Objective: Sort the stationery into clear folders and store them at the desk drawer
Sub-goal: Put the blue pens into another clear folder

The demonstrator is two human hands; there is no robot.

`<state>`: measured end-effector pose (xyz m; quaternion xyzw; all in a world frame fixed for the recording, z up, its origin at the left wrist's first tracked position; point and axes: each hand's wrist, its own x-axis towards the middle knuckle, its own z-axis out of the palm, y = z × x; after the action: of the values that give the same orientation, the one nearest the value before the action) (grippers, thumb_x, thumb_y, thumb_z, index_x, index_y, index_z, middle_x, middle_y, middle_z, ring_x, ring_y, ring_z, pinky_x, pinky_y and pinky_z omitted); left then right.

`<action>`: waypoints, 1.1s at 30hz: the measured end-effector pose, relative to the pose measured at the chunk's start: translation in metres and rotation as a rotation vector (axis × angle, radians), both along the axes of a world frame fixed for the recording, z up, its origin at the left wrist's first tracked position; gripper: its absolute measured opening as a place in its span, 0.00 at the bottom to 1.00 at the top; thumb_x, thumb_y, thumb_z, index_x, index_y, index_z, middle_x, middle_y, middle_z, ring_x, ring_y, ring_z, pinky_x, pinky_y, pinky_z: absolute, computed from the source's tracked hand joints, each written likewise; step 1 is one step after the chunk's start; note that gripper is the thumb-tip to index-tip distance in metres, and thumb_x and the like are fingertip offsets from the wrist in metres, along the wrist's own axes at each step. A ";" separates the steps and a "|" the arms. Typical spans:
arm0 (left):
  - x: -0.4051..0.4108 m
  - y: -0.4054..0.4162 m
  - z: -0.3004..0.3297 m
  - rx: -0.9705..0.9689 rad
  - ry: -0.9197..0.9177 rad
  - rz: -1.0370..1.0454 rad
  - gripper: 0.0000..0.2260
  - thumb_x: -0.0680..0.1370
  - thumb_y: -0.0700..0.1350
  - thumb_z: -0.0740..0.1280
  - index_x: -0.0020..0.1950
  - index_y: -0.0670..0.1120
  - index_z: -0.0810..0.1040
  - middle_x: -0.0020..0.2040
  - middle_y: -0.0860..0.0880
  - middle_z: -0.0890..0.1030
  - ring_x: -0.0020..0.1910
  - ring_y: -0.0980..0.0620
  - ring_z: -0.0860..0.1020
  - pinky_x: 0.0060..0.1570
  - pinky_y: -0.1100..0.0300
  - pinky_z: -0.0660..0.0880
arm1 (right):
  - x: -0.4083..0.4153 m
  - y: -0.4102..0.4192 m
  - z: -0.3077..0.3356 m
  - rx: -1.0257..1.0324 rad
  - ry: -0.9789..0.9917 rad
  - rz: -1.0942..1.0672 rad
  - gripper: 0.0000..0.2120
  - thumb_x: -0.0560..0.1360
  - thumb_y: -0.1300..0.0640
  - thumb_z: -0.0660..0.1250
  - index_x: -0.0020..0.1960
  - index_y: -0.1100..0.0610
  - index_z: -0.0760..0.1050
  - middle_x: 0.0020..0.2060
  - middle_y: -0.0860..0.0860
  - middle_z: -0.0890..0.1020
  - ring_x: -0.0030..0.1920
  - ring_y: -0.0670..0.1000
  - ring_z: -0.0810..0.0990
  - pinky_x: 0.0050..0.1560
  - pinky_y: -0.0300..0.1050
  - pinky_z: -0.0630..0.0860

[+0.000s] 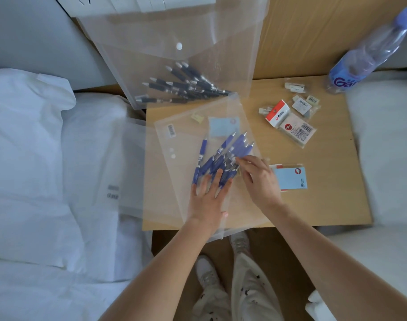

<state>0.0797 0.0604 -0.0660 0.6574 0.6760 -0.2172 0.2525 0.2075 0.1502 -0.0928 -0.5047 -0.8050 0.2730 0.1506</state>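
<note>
Sorting is sitting roughly midway, by my reading. Black pens [184, 85], around eight of them, are already lying inside one clear folder [165, 54] at upper centre of the frame. Blue pens [223, 158], perhaps nine or ten though overlap is blurring the count, are lying in a second folder [174, 181] at centre. The left hand [207, 195] is pressing flat on that folder with fingers spread, while the right hand [258, 177] is pinching at the pen bundle; whether it is truly gripping one, I cannot tell. Still waiting loose on the desk [325, 193] are erasers and small packets [292, 117], about seven, at right of centre, plus one sticky-note pad [290, 178]. Another pad is showing under the folder. A third, empty-looking folder [119, 172] is lying at left. Drawer storage is not yet begun.
</note>
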 end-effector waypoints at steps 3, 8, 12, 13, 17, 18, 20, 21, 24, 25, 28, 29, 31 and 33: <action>0.000 0.000 0.000 0.002 0.003 0.000 0.37 0.80 0.59 0.54 0.73 0.52 0.27 0.75 0.47 0.30 0.75 0.42 0.35 0.73 0.44 0.45 | 0.000 -0.001 -0.001 0.002 -0.036 0.034 0.14 0.76 0.65 0.63 0.60 0.58 0.78 0.57 0.54 0.78 0.54 0.59 0.74 0.52 0.57 0.73; 0.001 0.000 0.000 0.008 0.001 -0.004 0.38 0.80 0.59 0.55 0.73 0.52 0.27 0.75 0.47 0.30 0.75 0.42 0.35 0.72 0.43 0.45 | -0.004 0.001 0.005 -0.058 -0.017 0.022 0.15 0.77 0.67 0.61 0.61 0.59 0.78 0.58 0.55 0.79 0.57 0.59 0.74 0.57 0.57 0.72; 0.002 0.000 0.002 0.002 -0.005 -0.003 0.38 0.80 0.58 0.55 0.74 0.51 0.28 0.75 0.46 0.30 0.75 0.41 0.35 0.72 0.42 0.45 | -0.007 0.001 0.007 -0.018 -0.042 0.050 0.15 0.75 0.70 0.63 0.59 0.61 0.79 0.55 0.56 0.80 0.54 0.60 0.76 0.52 0.56 0.75; 0.002 0.000 0.002 -0.001 -0.008 -0.002 0.38 0.80 0.58 0.56 0.74 0.51 0.28 0.75 0.46 0.30 0.75 0.41 0.35 0.72 0.42 0.45 | -0.008 0.001 0.008 0.005 -0.066 0.057 0.16 0.73 0.72 0.64 0.58 0.61 0.79 0.54 0.56 0.80 0.52 0.60 0.77 0.50 0.56 0.76; -0.001 0.000 0.001 -0.005 -0.012 -0.021 0.39 0.80 0.60 0.56 0.73 0.51 0.28 0.75 0.46 0.31 0.75 0.41 0.36 0.72 0.42 0.46 | -0.015 -0.002 0.020 0.011 -0.216 0.137 0.19 0.74 0.71 0.62 0.64 0.62 0.75 0.60 0.55 0.76 0.56 0.59 0.74 0.52 0.53 0.73; -0.002 0.001 0.002 -0.007 -0.012 -0.022 0.39 0.80 0.60 0.56 0.73 0.51 0.28 0.75 0.46 0.31 0.75 0.41 0.36 0.72 0.42 0.46 | -0.017 -0.003 0.021 0.004 -0.256 0.168 0.20 0.74 0.70 0.62 0.66 0.62 0.72 0.62 0.55 0.75 0.57 0.58 0.73 0.54 0.51 0.72; -0.001 0.001 0.003 -0.015 -0.011 -0.020 0.38 0.80 0.60 0.55 0.74 0.51 0.28 0.75 0.46 0.31 0.75 0.41 0.36 0.72 0.42 0.46 | -0.020 -0.005 0.023 0.042 -0.310 0.205 0.23 0.72 0.70 0.65 0.67 0.65 0.70 0.61 0.56 0.75 0.56 0.58 0.75 0.51 0.52 0.75; -0.001 0.002 0.004 -0.019 -0.012 -0.015 0.38 0.80 0.60 0.55 0.74 0.51 0.28 0.75 0.46 0.31 0.75 0.41 0.36 0.72 0.42 0.46 | -0.019 -0.006 0.021 0.064 -0.321 0.210 0.24 0.69 0.70 0.68 0.65 0.66 0.71 0.59 0.57 0.76 0.53 0.59 0.77 0.47 0.52 0.77; 0.001 0.002 0.004 -0.012 -0.005 -0.012 0.38 0.80 0.60 0.56 0.74 0.52 0.28 0.75 0.46 0.31 0.75 0.41 0.36 0.72 0.42 0.46 | -0.014 -0.010 0.017 0.082 -0.330 0.212 0.27 0.65 0.68 0.74 0.63 0.67 0.74 0.55 0.57 0.78 0.49 0.58 0.79 0.41 0.51 0.80; 0.001 0.001 0.003 -0.008 -0.003 -0.012 0.38 0.80 0.60 0.56 0.74 0.52 0.28 0.75 0.46 0.31 0.75 0.41 0.36 0.72 0.42 0.47 | -0.013 -0.011 0.017 0.084 -0.320 0.215 0.27 0.65 0.67 0.75 0.63 0.66 0.74 0.56 0.57 0.78 0.49 0.58 0.80 0.41 0.50 0.80; 0.001 0.001 0.003 -0.005 0.000 -0.018 0.38 0.80 0.60 0.55 0.74 0.52 0.28 0.75 0.46 0.30 0.75 0.40 0.36 0.72 0.42 0.46 | -0.013 -0.012 0.020 0.104 -0.311 0.210 0.26 0.66 0.66 0.75 0.62 0.66 0.74 0.55 0.56 0.79 0.49 0.57 0.80 0.40 0.48 0.80; 0.001 0.001 0.003 -0.009 -0.003 -0.016 0.38 0.80 0.60 0.55 0.73 0.52 0.28 0.75 0.46 0.30 0.75 0.41 0.35 0.72 0.42 0.46 | -0.013 -0.011 0.019 0.103 -0.311 0.209 0.26 0.66 0.67 0.75 0.62 0.66 0.75 0.55 0.57 0.79 0.49 0.57 0.80 0.40 0.48 0.80; 0.000 0.001 0.003 -0.014 -0.006 -0.012 0.38 0.80 0.60 0.55 0.73 0.52 0.27 0.75 0.46 0.30 0.75 0.41 0.35 0.72 0.42 0.45 | -0.010 -0.011 0.016 0.090 -0.317 0.208 0.26 0.65 0.69 0.74 0.63 0.66 0.74 0.56 0.57 0.79 0.49 0.58 0.80 0.41 0.50 0.80; -0.001 0.001 0.002 -0.013 -0.005 -0.013 0.38 0.80 0.60 0.55 0.73 0.52 0.27 0.75 0.46 0.30 0.75 0.41 0.35 0.72 0.43 0.45 | -0.009 -0.010 0.017 0.101 -0.397 0.234 0.29 0.64 0.69 0.75 0.63 0.66 0.74 0.57 0.58 0.78 0.51 0.58 0.80 0.45 0.53 0.80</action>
<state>0.0791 0.0617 -0.0639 0.6605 0.6698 -0.2214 0.2570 0.1990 0.1403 -0.0760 -0.4437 -0.8844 0.1433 -0.0185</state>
